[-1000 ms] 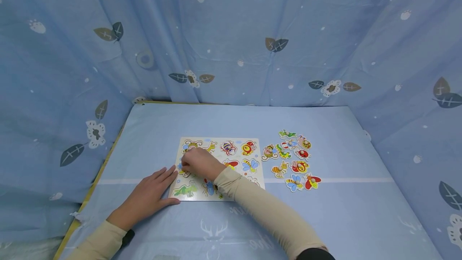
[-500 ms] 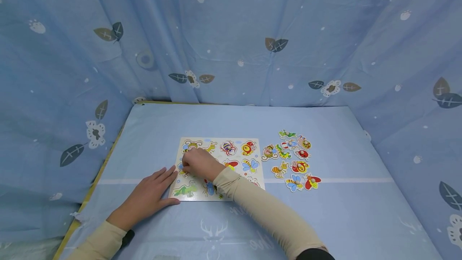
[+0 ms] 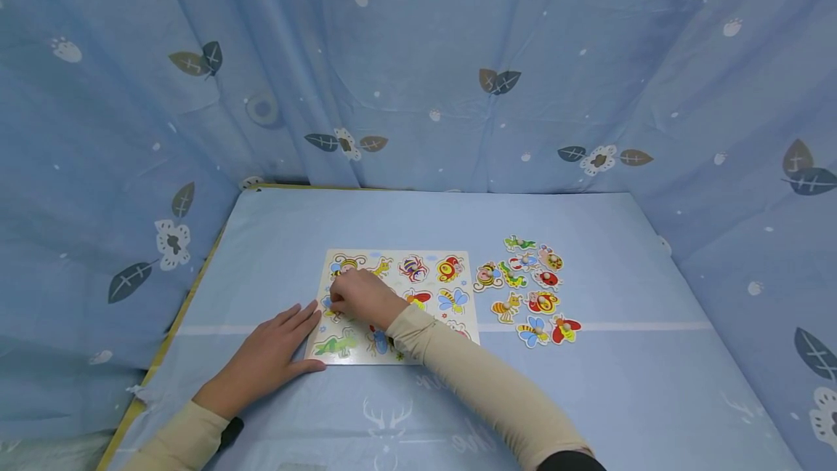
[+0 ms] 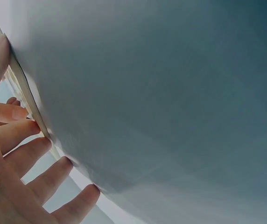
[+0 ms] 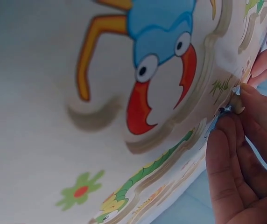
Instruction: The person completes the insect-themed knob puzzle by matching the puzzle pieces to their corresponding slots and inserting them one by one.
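Note:
A cream wooden knob puzzle board with colourful insect pictures lies on the cloth in the head view. My right hand reaches across to the board's left side. In the right wrist view, its thumb and fingers pinch the small wooden knob of a puzzle piece; the piece itself is mostly hidden, with a bit of blue showing. Flat beside the board's left edge is my left hand, fingers spread and fingertips touching that edge. The left wrist view shows those straight fingertips against the cloth and board edge.
Right of the board lies a loose cluster of knobbed insect pieces, including a ladybird, a striped bee, a blue-winged one and a red-winged one. Patterned blue curtains surround the cloth-covered table.

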### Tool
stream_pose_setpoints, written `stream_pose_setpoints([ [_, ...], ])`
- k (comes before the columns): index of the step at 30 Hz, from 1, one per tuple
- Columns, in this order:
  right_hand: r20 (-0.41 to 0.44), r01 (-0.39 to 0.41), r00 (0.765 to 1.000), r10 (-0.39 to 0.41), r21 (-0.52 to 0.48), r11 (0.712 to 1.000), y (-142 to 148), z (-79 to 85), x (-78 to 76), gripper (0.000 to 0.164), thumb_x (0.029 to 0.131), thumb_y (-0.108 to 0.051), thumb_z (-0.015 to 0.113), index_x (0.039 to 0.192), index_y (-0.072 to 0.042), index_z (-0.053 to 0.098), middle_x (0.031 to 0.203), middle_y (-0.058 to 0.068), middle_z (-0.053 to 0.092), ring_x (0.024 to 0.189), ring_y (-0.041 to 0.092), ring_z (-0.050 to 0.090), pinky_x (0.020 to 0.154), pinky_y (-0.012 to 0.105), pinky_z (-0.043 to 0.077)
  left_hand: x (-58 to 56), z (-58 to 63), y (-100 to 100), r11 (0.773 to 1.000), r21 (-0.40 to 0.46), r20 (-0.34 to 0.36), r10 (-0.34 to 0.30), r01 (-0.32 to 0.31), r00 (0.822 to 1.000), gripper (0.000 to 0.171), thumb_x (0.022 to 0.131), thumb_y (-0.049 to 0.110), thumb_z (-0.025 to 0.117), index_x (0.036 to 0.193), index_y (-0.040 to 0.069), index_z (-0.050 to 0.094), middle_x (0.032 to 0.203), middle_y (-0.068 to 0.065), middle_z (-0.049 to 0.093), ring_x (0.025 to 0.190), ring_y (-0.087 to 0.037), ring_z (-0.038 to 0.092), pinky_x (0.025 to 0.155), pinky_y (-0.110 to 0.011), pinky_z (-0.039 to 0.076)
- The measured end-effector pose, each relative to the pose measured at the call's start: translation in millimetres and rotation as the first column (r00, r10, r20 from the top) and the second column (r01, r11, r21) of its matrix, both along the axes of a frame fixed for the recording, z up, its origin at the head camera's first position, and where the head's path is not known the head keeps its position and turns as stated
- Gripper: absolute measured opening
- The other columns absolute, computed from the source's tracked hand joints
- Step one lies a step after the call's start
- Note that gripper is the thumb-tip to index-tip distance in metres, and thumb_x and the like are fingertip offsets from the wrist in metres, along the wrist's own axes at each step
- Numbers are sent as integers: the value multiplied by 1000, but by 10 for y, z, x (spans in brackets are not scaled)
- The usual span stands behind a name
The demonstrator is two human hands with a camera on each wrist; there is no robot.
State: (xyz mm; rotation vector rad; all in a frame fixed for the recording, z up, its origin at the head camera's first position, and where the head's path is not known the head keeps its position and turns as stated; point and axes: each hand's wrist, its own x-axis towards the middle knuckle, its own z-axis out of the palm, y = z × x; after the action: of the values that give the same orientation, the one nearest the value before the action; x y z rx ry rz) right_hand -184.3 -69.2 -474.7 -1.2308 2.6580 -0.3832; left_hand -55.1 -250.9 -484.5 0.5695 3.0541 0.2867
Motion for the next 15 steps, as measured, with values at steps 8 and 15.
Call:
stream_pose_setpoints([
  [8, -19, -14, 1000, 14, -49, 999, 42, -12, 5, 14, 97, -30, 75, 88, -20, 80, 75, -13, 69, 60, -1, 54, 58, 13, 42, 1, -24, -3, 1000, -15, -16, -1, 1, 1000, 88, 85, 59, 76, 151, 6, 54, 159, -12, 50, 141, -42, 52, 104, -60, 51],
  [15, -12, -25, 1000, 24, -90, 996, 164, 18, -6, 15, 99, -28, 73, 86, -20, 76, 70, -12, 63, 59, 2, 51, 58, 15, 39, 2, -14, 8, 999, -29, -1, 13, -13, 1000, 88, 84, 60, 76, 151, 7, 54, 159, -11, 50, 141, -42, 52, 103, -61, 52],
])
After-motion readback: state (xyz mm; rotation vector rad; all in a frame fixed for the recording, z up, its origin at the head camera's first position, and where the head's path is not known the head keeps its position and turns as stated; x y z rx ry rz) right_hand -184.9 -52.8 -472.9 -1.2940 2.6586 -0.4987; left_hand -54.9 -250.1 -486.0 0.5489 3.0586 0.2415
